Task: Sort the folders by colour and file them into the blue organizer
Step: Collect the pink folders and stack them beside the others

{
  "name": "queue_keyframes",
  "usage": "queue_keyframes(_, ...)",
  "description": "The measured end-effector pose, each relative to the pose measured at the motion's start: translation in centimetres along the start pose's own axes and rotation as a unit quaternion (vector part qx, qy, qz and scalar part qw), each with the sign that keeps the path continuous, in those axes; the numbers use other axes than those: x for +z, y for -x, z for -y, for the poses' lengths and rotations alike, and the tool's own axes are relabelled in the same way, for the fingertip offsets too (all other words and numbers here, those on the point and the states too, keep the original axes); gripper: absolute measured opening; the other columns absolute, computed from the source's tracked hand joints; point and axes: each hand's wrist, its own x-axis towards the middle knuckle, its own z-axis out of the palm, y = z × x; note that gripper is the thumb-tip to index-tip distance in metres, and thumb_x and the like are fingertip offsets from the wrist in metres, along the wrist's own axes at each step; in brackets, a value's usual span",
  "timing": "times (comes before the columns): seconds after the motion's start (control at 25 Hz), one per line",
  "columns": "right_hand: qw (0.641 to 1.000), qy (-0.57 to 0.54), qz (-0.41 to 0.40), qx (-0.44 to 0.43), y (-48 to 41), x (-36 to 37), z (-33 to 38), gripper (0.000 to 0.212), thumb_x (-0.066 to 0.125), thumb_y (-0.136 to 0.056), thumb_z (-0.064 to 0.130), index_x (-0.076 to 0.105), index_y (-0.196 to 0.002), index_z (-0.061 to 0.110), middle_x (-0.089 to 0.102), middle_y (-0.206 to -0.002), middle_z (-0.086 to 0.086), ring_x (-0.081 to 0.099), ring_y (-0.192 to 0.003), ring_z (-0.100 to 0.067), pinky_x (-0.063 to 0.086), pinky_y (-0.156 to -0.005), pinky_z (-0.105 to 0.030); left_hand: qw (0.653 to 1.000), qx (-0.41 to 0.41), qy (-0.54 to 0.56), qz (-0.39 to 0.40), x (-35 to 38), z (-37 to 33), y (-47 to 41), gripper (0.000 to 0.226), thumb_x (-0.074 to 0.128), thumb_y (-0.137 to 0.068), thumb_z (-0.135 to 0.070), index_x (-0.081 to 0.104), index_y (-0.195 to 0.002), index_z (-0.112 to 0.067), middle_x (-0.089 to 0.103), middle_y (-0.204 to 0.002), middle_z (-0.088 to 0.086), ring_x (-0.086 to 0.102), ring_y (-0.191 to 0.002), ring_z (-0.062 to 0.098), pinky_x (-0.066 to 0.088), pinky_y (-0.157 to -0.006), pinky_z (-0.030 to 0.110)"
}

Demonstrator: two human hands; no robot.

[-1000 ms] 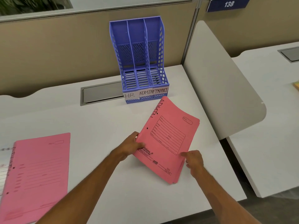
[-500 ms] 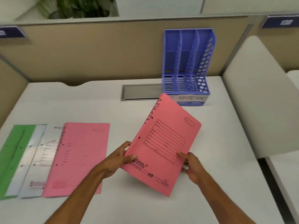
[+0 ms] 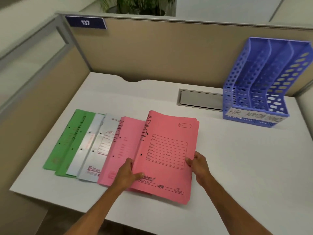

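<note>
**Pink stack held in both hands at mid-bench**

Pink folders, several together with their edges showing at the top corner, make up the stack [image 3: 167, 150] near the middle of the white bench [image 3: 237, 158]. "ADMIN" is handwritten along its spine and a printed form fills the cover. The left hand [image 3: 128, 173] takes the stack at its seven o'clock corner, its grip clamped on it with the thumb on the cover and the fingers underneath. The right hand [image 3: 199, 163] takes the three o'clock edge the same way, thumb on top and fingers curled behind. I cannot tell whether the stack rests on the bench or is raised just off it.

At nine o'clock from the stack lies a fanned row. A pink folder [image 3: 125, 145], also marked "ADMIN", comes first, its right side covered by the stack. Silver folders [image 3: 88, 160] come next, partly under that pink one. Green folders [image 3: 66, 143] lie at the outer end, their writing too blurred to read surely.

The blue organizer [image 3: 264, 85] stands upright at two o'clock on the bench, well apart from the stack, against the beige partition [image 3: 169, 53]. It has three slots, and a white label [image 3: 254, 114] along its base reads "HR", "ADMIN" and "FINANCE". A grey hatch [image 3: 199, 99] is set into the bench just beside the organizer, at its nine o'clock side. On the partition at eleven o'clock hangs a dark plate [image 3: 85, 22] numbered 137, and a plant [image 3: 144, 5] shows at twelve o'clock behind it.
</note>
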Motion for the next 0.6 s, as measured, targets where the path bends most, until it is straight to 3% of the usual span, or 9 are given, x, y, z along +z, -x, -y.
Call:
queue_keyframes(0.12, 0.997, 0.074, -0.001, 0.021, -1.1, 2.9, -0.6, 0.022, 0.056, -0.093, 0.012, 0.063, -0.112, 0.018, 0.07, -0.111, -0.003, 0.067, -0.095, -0.022, 0.057, -0.082, -0.04, 0.999, -0.02, -0.033, -0.008, -0.5, 2.1, -1.1, 0.052, 0.081, -0.076, -0.02, 0.048, -0.115, -0.012, 0.062, -0.115, 0.004, 0.061, -0.107, 0.022, 0.055, -0.092, 0.035)
queue_keyframes(0.28, 0.982, 0.187, -0.029, 0.028, -1.1, 4.8, -0.9, 0.037, 0.065, -0.089, 0.021, 0.046, -0.12, 0.016, 0.066, -0.113, -0.009, 0.064, -0.085, -0.021, 0.047, -0.058, -0.022, 0.992, -0.039, -0.116, -0.022, -0.4, 4.3, -1.9, 0.053, 0.075, -0.079, -0.013, 0.041, -0.12, -0.012, 0.054, -0.119, 0.006, 0.057, -0.107, 0.022, 0.055, -0.093, 0.037)
queue_keyframes(0.48, 0.973, 0.23, 0.017, -0.003, -0.4, 5.4, -1.3, 0.057, 0.07, -0.087, 0.026, 0.043, -0.135, 0.011, 0.062, -0.124, -0.007, 0.065, -0.105, -0.03, 0.055, -0.086, -0.04, 0.968, 0.0, -0.235, -0.086, -0.4, 5.4, -2.2, 0.054, 0.076, -0.08, -0.027, 0.043, -0.12, -0.013, 0.05, -0.115, 0.005, 0.052, -0.101, 0.017, 0.055, -0.085, 0.03)
queue_keyframes(0.6, 0.947, 0.313, 0.045, -0.063, 0.3, 5.6, -1.2, 0.038, 0.066, -0.089, 0.026, 0.052, -0.123, 0.016, 0.063, -0.121, -0.005, 0.063, -0.097, -0.019, 0.054, -0.086, -0.038, 0.944, 0.038, -0.306, -0.115, -0.3, 6.1, -2.0, 0.052, 0.072, -0.082, -0.037, 0.045, -0.12, -0.016, 0.053, -0.114, 0.002, 0.051, -0.099, 0.014, 0.053, -0.083, 0.028)
